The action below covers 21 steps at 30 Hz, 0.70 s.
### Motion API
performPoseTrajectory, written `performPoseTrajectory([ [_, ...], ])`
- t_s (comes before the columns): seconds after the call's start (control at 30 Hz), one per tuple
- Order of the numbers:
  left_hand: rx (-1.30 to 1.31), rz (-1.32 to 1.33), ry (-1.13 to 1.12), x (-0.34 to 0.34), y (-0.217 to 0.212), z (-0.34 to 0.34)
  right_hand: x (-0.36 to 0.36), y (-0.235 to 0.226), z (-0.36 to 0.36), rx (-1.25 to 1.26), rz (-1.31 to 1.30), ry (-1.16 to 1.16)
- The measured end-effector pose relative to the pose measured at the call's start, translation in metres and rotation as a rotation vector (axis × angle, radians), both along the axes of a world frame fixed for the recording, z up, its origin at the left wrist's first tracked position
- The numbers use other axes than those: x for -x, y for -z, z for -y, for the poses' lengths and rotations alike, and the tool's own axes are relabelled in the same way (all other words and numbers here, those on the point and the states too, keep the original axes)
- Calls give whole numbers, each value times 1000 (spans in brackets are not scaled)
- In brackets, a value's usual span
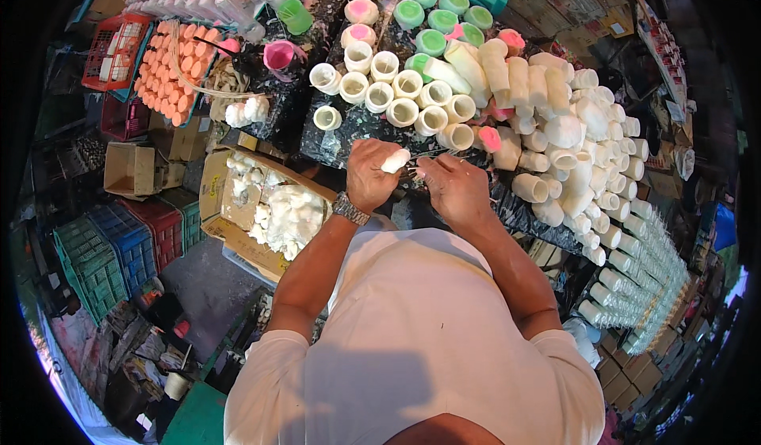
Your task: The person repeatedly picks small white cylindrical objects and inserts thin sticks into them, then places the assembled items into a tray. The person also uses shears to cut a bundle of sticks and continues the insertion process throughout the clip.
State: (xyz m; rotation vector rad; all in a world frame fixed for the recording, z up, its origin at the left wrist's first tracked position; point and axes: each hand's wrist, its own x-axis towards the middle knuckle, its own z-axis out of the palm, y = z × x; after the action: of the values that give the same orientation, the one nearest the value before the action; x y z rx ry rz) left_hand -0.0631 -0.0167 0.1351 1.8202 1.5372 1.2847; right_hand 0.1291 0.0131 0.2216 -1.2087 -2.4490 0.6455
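My left hand (369, 177), with a metal watch on its wrist, is closed round a small white lump (395, 160) that pokes out between thumb and fingers. Close beside it, my right hand (458, 190) has its fingertips pinched together at some thin strands, too fine to make out well. Both hands meet over the near edge of a dark, paint-spattered table (326, 148). Just beyond them stand several cream hollow cylinders (402, 113), open at the top. A cream cylinder with a pink end (489, 139) lies near my right hand.
Cream cylinders (587, 179) lie heaped on the right. Green-topped round pieces (430, 42) and a pink cup (279, 55) stand farther back. A cardboard box (212, 187) of white lumps is at my left, near orange pieces (168, 72) and stacked crates (119, 243).
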Motion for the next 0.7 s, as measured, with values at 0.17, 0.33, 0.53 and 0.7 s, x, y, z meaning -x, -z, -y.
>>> performPoseTrajectory([
  [0.17,3,-19,4,-1,0,0,0,16,-3,-61,-138,58],
  [0.33,11,-23,4,-2,-1,2,8,19,0,-106,-169,74],
  [0.53,35,-64,-16,-2,-1,2,8,20,-5,-143,-127,16],
  [0.7,26,-79,-10,-3,-1,1,11,23,-3,-171,-110,-2],
])
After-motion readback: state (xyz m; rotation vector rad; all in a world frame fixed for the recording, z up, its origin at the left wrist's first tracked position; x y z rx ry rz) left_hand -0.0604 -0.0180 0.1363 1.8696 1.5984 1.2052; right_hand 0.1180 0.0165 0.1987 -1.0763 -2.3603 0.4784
